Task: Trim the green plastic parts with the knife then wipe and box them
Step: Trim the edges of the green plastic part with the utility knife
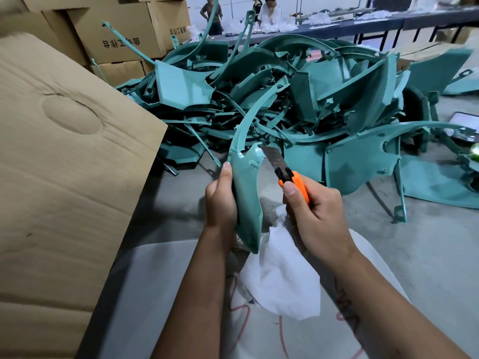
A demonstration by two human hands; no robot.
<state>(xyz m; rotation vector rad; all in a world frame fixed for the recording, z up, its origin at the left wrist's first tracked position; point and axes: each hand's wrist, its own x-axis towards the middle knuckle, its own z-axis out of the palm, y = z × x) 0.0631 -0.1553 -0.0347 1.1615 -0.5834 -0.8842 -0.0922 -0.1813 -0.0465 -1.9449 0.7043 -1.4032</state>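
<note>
My left hand [221,203] grips a curved green plastic part [246,193] upright, its long arm arching up and to the right. My right hand [315,216] holds an orange utility knife [290,174], thumb on the handle. The extended blade touches the part's inner edge near a notch. A white cloth [282,275] hangs below my right hand, over my lap. A big heap of green plastic parts [298,99] lies on the floor beyond my hands.
A large open cardboard box, its flap [64,177] raised, stands at my left. More cardboard boxes [119,35] are stacked at the back left. People stand at a long dark table [363,24] far behind. Grey concrete floor [427,255] spreads right.
</note>
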